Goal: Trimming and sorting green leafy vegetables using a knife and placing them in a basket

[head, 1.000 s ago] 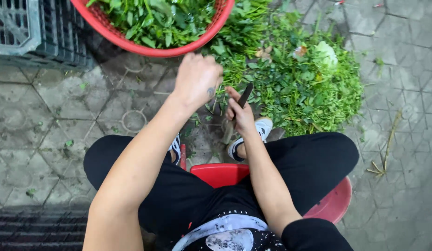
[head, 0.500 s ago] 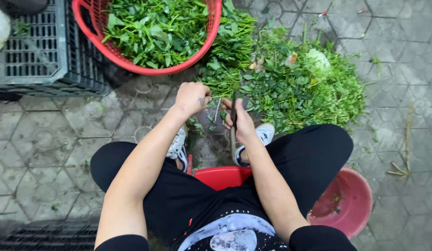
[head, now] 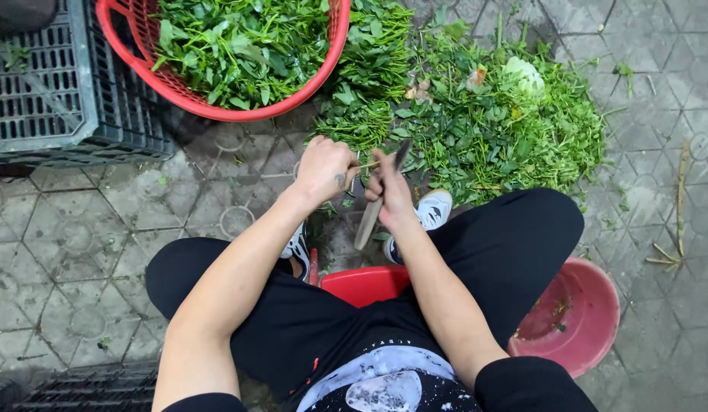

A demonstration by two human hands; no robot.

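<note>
Looking down from the head view, a knife (head: 373, 207) is gripped in the right hand (head: 390, 197), its dark blade pointing up toward the heap of loose greens (head: 491, 126) and its pale handle hanging below the fist. The left hand (head: 324, 169) is closed around a thin green stem (head: 367, 164), which is held across to the blade just beside the right hand. Both hands are kept close together above the paved ground (head: 79, 252), between the knees. A red basket (head: 216, 103) filled with leafy greens is seen at the top edge of the paving, with a dark plastic crate (head: 56, 99) to its left. A red stool (head: 365, 284) is partly hidden under the legs, and a red bowl (head: 575, 317) is set on the paving by the right thigh.
</note>
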